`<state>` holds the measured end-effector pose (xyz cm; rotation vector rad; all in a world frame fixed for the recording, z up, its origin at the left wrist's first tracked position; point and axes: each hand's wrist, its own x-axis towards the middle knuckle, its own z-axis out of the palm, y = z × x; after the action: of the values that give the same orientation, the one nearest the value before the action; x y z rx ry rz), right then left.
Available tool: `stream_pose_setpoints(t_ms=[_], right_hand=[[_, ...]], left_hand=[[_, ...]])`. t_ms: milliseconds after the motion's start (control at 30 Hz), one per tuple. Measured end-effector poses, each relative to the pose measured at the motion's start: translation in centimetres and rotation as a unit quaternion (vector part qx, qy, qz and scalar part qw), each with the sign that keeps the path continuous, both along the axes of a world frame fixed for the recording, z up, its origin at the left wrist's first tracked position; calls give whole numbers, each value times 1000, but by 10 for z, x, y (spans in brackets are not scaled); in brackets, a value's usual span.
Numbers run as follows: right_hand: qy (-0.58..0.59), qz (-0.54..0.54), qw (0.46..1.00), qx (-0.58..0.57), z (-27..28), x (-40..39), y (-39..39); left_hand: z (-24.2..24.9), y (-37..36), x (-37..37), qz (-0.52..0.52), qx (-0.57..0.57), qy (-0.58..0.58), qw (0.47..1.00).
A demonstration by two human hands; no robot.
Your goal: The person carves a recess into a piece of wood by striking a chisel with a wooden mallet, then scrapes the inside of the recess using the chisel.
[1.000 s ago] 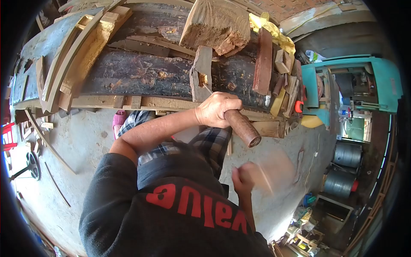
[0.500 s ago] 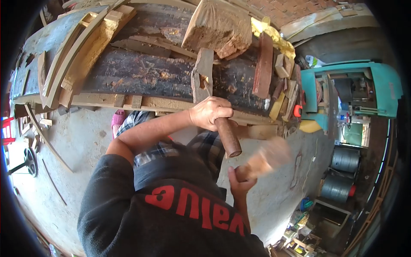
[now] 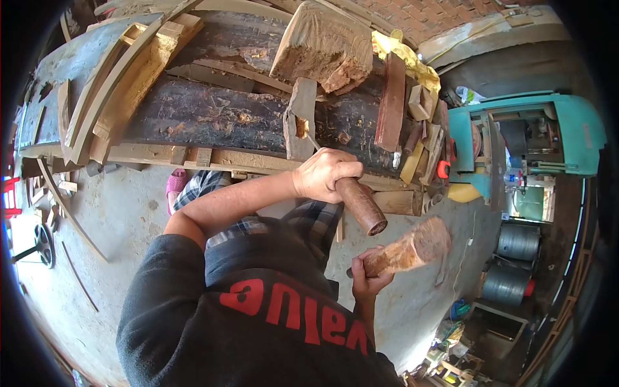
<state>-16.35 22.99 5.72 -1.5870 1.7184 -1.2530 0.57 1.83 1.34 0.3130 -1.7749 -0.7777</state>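
Observation:
My left hand (image 3: 327, 175) is wrapped round a chisel (image 3: 362, 208) with a thick brown wooden handle. Its thin metal blade slants into the notch of a small wood piece (image 3: 298, 142) lying on the dark log bench. In my right hand (image 3: 373, 272) is a wooden mallet (image 3: 419, 246), gripped by its handle. The mallet's head is below and right of the chisel's butt end, apart from it. Fingers of the left hand hide the joint of blade and handle.
A big wood block (image 3: 322, 48) sits behind the notched piece on the log bench (image 3: 213, 106). A reddish plank (image 3: 391, 103) and an orange tape measure (image 3: 443, 169) are to the right, before a teal machine (image 3: 577, 135). Long strips (image 3: 106, 97) lie left.
The chisel handle and my left hand have shifted right, the handle leaning further that way. The mallet, blurred before, has moved slightly right and down and looks sharper. The scene has shifted slightly.

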Motion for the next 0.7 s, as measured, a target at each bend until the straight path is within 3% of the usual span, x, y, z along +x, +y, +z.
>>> stream_pose_setpoints(t_ms=[133, 200, 233, 333, 367, 400, 433, 467, 567, 600, 700], right_hand=[[-90, -26, 994, -47, -4, 4, 1], [22, 49, 995, -82, 7, -1, -1], [22, 49, 995, -81, 10, 2, -5], [-105, 129, 946, -279, -1, 5, -16], [-104, 127, 946, -279, -22, -1, -8], [-39, 42, 990, -126, -51, -11, 7], [27, -45, 998, 29, -55, -5, 7], [-31, -96, 995, 13, -58, -4, 5], [-99, -57, 993, 7, -12, 3, -2], [84, 37, 993, -69, -2, -9, -7], [-190, 103, 933, -289, -14, 14, -26]], left_hand=[[-14, -3, 2, -12, 17, -26, 999], [-16, -2, -1, -12, 19, -26, 999], [-16, -3, -2, -14, 21, -25, 999], [-15, -5, 0, -17, 30, -16, 999], [-17, -5, 0, -18, 31, -16, 999], [-18, -5, 0, -22, 27, -11, 999], [-18, -6, 0, -24, 21, -6, 999], [-17, -7, 2, -23, 19, -5, 1000], [-19, -5, 7, -40, 38, 3, 998], [-19, -5, 6, -38, 30, -6, 999], [-23, -2, 0, -31, 12, -8, 999]])
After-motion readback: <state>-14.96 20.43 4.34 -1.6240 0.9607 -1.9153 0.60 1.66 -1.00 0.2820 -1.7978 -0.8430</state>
